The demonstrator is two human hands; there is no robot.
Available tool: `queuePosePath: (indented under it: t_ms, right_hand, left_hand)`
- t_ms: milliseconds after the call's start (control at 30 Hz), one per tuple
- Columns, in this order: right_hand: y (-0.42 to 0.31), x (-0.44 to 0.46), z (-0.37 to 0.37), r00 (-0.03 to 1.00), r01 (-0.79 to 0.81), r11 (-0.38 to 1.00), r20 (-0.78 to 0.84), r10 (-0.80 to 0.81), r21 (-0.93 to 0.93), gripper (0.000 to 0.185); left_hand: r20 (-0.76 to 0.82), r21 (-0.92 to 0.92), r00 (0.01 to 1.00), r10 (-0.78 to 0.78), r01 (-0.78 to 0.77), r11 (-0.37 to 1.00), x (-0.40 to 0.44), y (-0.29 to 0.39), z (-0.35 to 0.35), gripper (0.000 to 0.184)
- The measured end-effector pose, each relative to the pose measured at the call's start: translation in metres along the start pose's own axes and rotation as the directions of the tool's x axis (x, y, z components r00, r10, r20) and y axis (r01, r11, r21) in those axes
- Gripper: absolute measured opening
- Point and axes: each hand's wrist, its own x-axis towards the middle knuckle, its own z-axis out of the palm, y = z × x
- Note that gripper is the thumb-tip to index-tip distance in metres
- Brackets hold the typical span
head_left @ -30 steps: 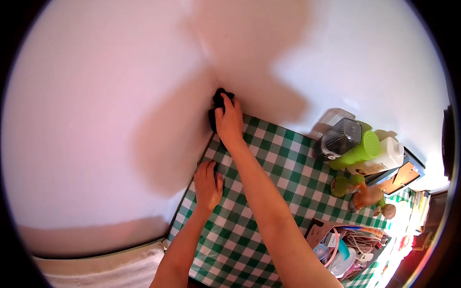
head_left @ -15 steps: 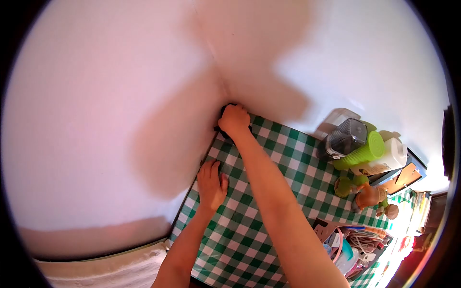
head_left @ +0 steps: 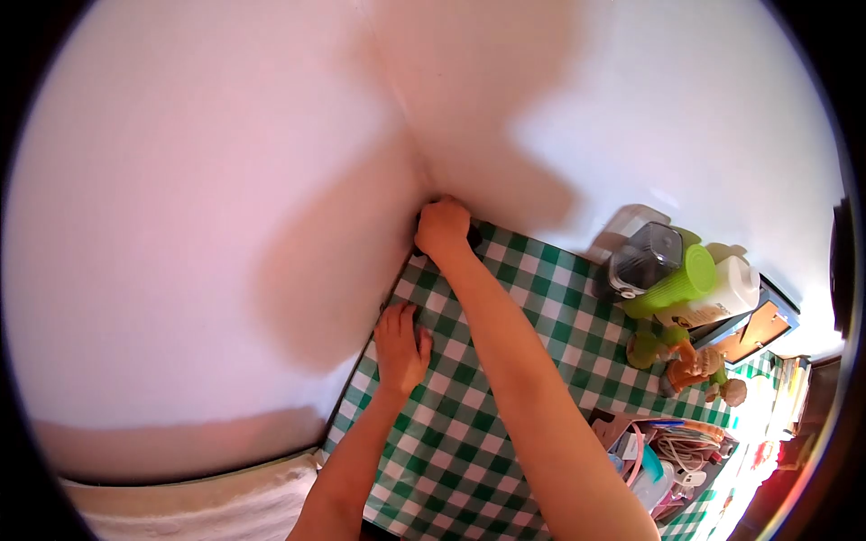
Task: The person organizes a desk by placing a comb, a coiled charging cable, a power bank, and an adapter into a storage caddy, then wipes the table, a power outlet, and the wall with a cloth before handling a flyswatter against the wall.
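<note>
Far corner: Two white walls (head_left: 135, 225) meet above the counter (head_left: 550, 279), which wears a green-and-white checked cover; the counter's point tucks in where they join.
Right hand: The right hand (head_left: 444, 224) is in that corner, fingers curled over a black cloth (head_left: 474, 236) and grasping it.
Black cloth: One, bunched mostly beneath the right hand, at the corner where counter and walls meet; its dark edge shows beside the wrist.
Left hand: The left hand (head_left: 401, 347) rests palm down on the checked cover, fingers extended and released, just beside the counter's left edge.
Edges and room: Checked cover shows between the two forearms, and a wider stretch lies between the right arm and the items at right. The walls bound the corner on both sides.
Along the right wall: One see-through container (head_left: 657, 252), one green bottle (head_left: 687, 281), one white bottle (head_left: 722, 293), one picture frame (head_left: 758, 332), close together.
Nearer: Figurines (head_left: 693, 368), overlapping too much to count; one open box (head_left: 615, 426) of cables and small items.
</note>
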Motion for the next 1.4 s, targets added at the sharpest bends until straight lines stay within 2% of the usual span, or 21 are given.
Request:
queuePosePath:
  t_ms: [167, 200, 233, 267, 300, 333, 367, 433, 600, 633, 667, 733, 800, 867, 933, 1000, 1033, 1100, 1167, 1267, 1400]
  right_hand:
    - [0.036, -0.017, -0.022, 0.960, 0.203, 0.973, 0.175, -0.220, 0.112, 0.038]
    - [0.045, -0.025, -0.019, 0.964, 0.137, 0.844, 0.125, -0.234, 0.518, 0.036]
    - [0.050, -0.037, -0.020, 0.971, 0.067, 0.555, 0.073, -0.226, 0.829, 0.035]
    - [0.055, -0.048, -0.023, 0.972, 0.073, 0.558, 0.067, -0.225, 0.827, 0.035]
    - [0.056, -0.066, -0.036, 0.973, -0.101, 0.174, 0.134, -0.189, 0.980, 0.038]
    - [0.056, -0.083, -0.048, 0.960, -0.252, -0.247, 0.210, -0.185, 0.936, 0.042]
    - [0.055, -0.097, -0.056, 0.961, -0.249, -0.245, 0.208, -0.182, 0.937, 0.042]
    - [0.052, -0.119, -0.068, 0.961, -0.272, -0.610, 0.180, -0.209, 0.744, 0.042]
    - [0.036, -0.164, -0.113, 0.947, -0.313, -0.739, 0.259, -0.192, 0.597, 0.033]
    - [0.030, -0.174, -0.126, 0.948, -0.311, -0.757, 0.246, -0.203, 0.575, 0.033]
    - [0.028, -0.173, -0.122, 0.951, -0.303, -0.756, 0.228, -0.207, 0.580, 0.033]
    - [0.027, -0.153, -0.103, 0.995, -0.087, -0.515, 0.051, -0.083, 0.852, 0.036]
    - [0.017, -0.137, -0.117, 1.000, -0.010, -0.507, 0.002, -0.017, 0.862, 0.037]
    - [0.006, -0.128, -0.138, 0.989, 0.149, -0.522, -0.128, 0.077, 0.840, 0.036]
    - [-0.005, -0.113, -0.173, 0.973, 0.230, -0.441, -0.190, 0.135, 0.868, 0.037]
    - [-0.014, -0.090, -0.202, 0.818, 0.497, 0.183, -0.528, 0.228, 0.848, 0.040]
    - [-0.021, -0.081, -0.219, 0.814, 0.505, 0.184, -0.536, 0.224, 0.844, 0.040]
    - [-0.036, -0.069, -0.258, 0.683, 0.498, 0.524, -0.685, 0.253, 0.690, 0.039]
    - [-0.056, -0.063, -0.300, 0.486, 0.614, 0.568, -0.829, 0.276, 0.548, 0.025]
    - [-0.079, -0.051, -0.355, 0.338, 0.604, 0.693, -0.914, 0.225, 0.393, 0.019]
    - [-0.093, -0.020, -0.360, 0.272, 0.468, 0.859, -0.958, 0.086, 0.209, 0.020]
  left_hand:
    - [-0.031, 0.001, 1.000, -0.006, 0.006, 1.000, 0.002, 0.002, -0.002, 0.037]
    - [-0.035, -0.003, 0.999, -0.003, 0.003, 1.000, 0.001, 0.002, -0.002, 0.037]
    - [-0.034, 0.006, 0.999, 0.009, -0.009, 1.000, 0.001, 0.002, -0.002, 0.037]
    - [-0.036, 0.014, 0.999, 0.023, -0.022, 1.000, 0.002, 0.002, -0.002, 0.037]
    - [-0.042, 0.010, 0.999, 0.027, -0.026, 1.000, 0.002, 0.000, -0.002, 0.037]
    - [-0.047, -0.003, 0.998, 0.037, -0.037, 0.999, 0.001, -0.002, -0.001, 0.038]
    - [-0.050, -0.017, 0.998, 0.046, -0.046, 0.999, -0.002, -0.004, 0.000, 0.038]
    - [-0.067, -0.030, 0.996, 0.052, -0.054, 0.998, -0.005, -0.009, 0.004, 0.038]
    - [-0.044, -0.306, 0.999, 0.026, -0.038, 0.951, -0.004, -0.039, 0.007, 0.040]
    - [0.091, -0.511, 0.985, -0.150, 0.175, 0.841, -0.005, -0.027, -0.012, 0.041]
    - [0.250, -0.656, 0.927, -0.279, 0.374, 0.655, -0.004, -0.019, -0.028, 0.043]
    - [0.179, -0.464, 0.978, -0.105, 0.178, 0.868, -0.025, -0.014, -0.037, 0.046]
    - [0.277, -0.088, 0.961, 0.003, 0.022, 0.996, -0.046, -0.004, -0.044, 0.061]
    - [0.570, 0.069, 0.820, -0.052, 0.015, 0.998, -0.050, 0.004, -0.050, 0.087]
    - [0.665, 0.100, 0.744, -0.061, -0.008, 0.995, -0.036, 0.009, -0.063, 0.097]
    - [0.752, 0.131, 0.655, -0.079, -0.031, 0.991, -0.024, 0.007, -0.067, 0.107]
    - [0.812, 0.128, 0.578, -0.083, -0.037, 0.991, -0.017, 0.004, -0.065, 0.112]
    - [0.859, 0.123, 0.505, -0.083, -0.047, 0.991, -0.006, 0.003, -0.066, 0.117]
    - [0.889, 0.157, 0.446, -0.104, -0.085, 0.984, -0.004, 0.006, -0.068, 0.120]
    - [0.895, 0.180, 0.428, -0.124, -0.093, 0.979, -0.005, 0.008, -0.070, 0.123]
    - [0.867, 0.209, 0.484, -0.119, -0.135, 0.969, -0.012, 0.009, -0.070, 0.123]
